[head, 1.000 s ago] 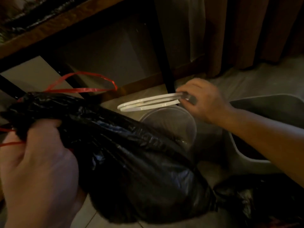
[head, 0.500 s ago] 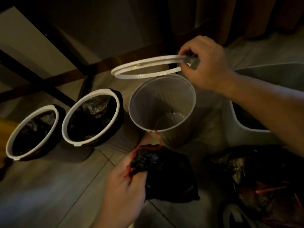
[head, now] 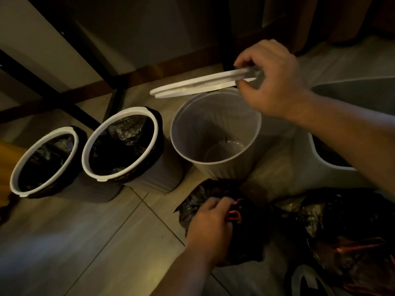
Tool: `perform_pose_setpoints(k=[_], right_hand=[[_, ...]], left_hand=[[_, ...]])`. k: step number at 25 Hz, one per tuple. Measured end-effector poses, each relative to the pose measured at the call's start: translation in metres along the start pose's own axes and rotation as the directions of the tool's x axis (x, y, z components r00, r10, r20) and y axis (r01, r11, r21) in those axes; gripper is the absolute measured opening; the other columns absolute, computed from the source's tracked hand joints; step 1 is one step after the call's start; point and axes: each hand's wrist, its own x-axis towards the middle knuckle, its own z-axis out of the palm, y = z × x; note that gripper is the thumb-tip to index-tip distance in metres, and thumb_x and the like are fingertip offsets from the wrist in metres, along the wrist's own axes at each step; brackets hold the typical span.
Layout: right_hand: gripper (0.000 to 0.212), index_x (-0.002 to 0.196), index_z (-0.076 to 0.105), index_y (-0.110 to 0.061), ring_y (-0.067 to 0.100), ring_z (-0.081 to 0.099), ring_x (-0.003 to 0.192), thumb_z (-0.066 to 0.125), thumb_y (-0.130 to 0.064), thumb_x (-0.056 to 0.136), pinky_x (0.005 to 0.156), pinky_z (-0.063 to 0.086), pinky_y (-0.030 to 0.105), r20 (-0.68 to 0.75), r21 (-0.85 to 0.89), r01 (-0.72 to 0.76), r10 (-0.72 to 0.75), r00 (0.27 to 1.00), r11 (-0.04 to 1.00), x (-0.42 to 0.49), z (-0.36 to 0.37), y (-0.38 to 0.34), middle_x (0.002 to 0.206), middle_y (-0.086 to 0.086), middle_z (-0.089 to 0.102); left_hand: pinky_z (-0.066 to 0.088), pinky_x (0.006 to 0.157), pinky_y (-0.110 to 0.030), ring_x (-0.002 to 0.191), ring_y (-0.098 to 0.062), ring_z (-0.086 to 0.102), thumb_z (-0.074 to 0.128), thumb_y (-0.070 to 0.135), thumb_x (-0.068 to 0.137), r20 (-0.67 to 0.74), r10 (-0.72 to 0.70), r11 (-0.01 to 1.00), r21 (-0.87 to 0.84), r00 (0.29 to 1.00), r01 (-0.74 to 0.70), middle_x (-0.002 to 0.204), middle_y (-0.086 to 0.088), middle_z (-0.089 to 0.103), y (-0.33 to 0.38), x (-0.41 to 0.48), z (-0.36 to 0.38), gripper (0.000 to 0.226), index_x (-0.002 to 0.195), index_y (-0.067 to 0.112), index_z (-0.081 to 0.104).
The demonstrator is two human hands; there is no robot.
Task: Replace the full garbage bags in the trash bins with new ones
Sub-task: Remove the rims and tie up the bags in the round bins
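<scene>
Gripping crinkled black bag (head: 205, 192), left hand (head: 210, 224); pinching flat white ring (head: 198, 85), right hand (head: 275, 82).

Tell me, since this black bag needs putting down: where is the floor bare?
Bare grey tiled floor lies in front of the two black-lined round bins, left of the left hand gripping the black drawstring bag. Right of that hand it is crowded with heaped black bags.
</scene>
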Motion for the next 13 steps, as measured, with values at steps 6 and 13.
perform_pose_setpoints(k=[6,13], right_hand=[[0.056,0.129,0.064,-0.013,0.039,0.057,0.115,0.065,-0.032,0.076,0.096,0.035,0.049,0.146,-0.156,0.300,-0.278,0.949,0.941,0.005,-0.006,-0.047,0.123,0.016,0.063],[0.028,0.105,0.066,-0.020,0.029,0.055,0.101,0.068,-0.034,0.081,0.091,0.041,0.045,0.464,0.318,0.516,-0.605,0.647,0.795,-0.020,0.084,-0.180,0.107,0.008,0.064]], left_hand=[[0.043,0.112,-0.044,0.136,-0.027,0.041,0.054,0.040,0.090,0.232,-0.051,0.987,0.161,0.971,0.013,0.147,-0.001,0.044,-0.009,0.031,0.034,0.060,0.148,0.035,0.040],[0.057,0.090,-0.031,0.101,-0.012,0.060,0.062,0.050,0.088,0.003,-0.499,0.866,-0.024,0.866,0.499,0.117,0.003,0.067,-0.013,0.028,-0.044,0.027,0.109,0.035,0.058]])
